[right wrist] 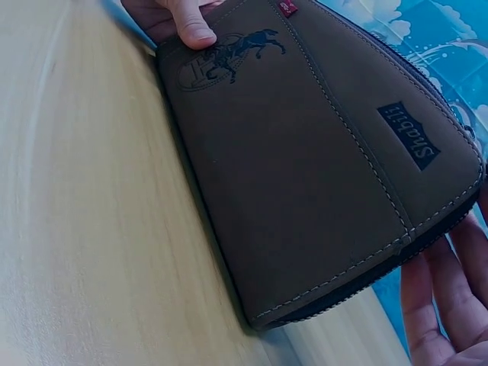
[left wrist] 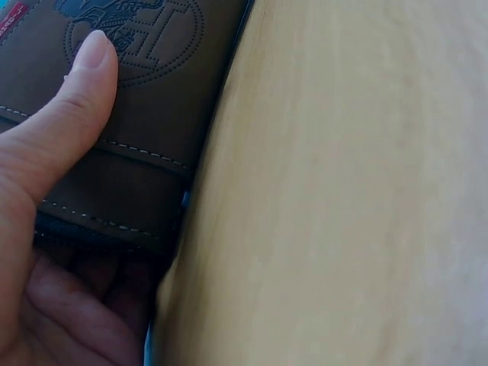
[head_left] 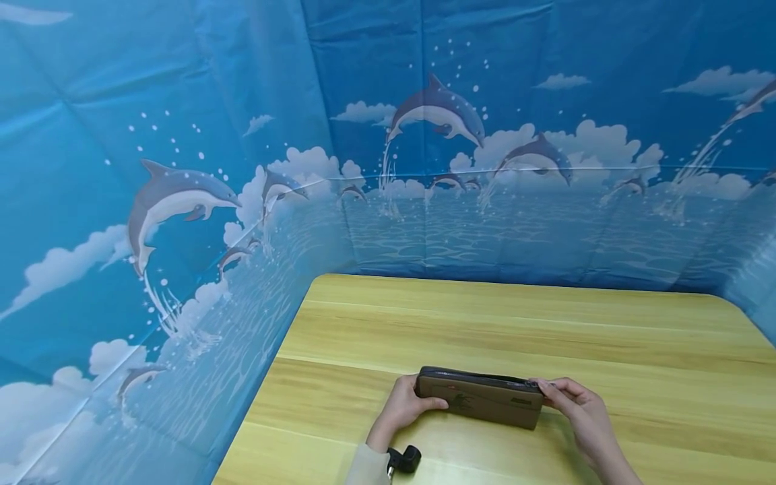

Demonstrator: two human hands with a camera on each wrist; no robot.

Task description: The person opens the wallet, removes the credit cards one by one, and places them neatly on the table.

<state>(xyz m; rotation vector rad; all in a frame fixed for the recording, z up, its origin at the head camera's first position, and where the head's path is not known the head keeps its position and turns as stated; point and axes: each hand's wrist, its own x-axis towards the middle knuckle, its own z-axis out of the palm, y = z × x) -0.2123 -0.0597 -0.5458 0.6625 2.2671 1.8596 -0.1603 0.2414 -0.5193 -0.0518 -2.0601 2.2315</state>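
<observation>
One brown wallet point(head_left: 481, 404), zip point(head_left: 445, 373) parted along the top, interior hidden; position: over wooden table point(head_left: 339, 337). Left hand point(head_left: 405, 407) grips its left end, thumb point(left wrist: 84, 99) across the front; right hand point(head_left: 582, 414) pinches its upper right corner by the zip slider point(head_left: 531, 384).

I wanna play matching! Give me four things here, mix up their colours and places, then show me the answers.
1. Wallet
2. Table
3. Left hand
4. Right hand

A. Yellowish wood grain
B. At the end with the name patch
C. Brown
D. At the end with the stamped horse

Pairs: 1-C, 2-A, 3-D, 4-B
</observation>
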